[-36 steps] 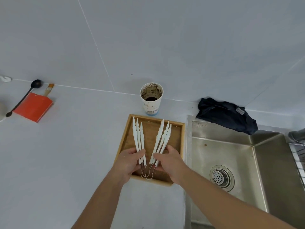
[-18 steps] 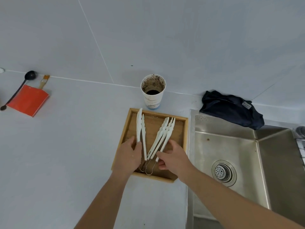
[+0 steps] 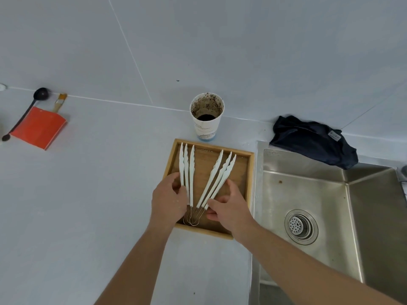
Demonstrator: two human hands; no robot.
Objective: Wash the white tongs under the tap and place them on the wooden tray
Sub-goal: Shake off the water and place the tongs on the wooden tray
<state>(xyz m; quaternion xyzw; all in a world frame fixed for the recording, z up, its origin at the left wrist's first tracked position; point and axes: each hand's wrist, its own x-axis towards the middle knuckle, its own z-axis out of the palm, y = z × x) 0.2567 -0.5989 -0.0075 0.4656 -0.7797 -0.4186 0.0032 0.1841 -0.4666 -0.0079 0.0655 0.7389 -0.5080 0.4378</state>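
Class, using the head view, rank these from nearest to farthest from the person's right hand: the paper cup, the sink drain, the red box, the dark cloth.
From the right hand:
1. Sink drain, just right, in the basin.
2. Paper cup, behind the wooden tray.
3. Dark cloth, at the sink's back edge.
4. Red box, far left on the counter.

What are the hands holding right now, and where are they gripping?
Both hold the white tongs over the tray: the left hand pinches the left bundle of arms low down, the right hand the right bundle, both near the wire hinge end.
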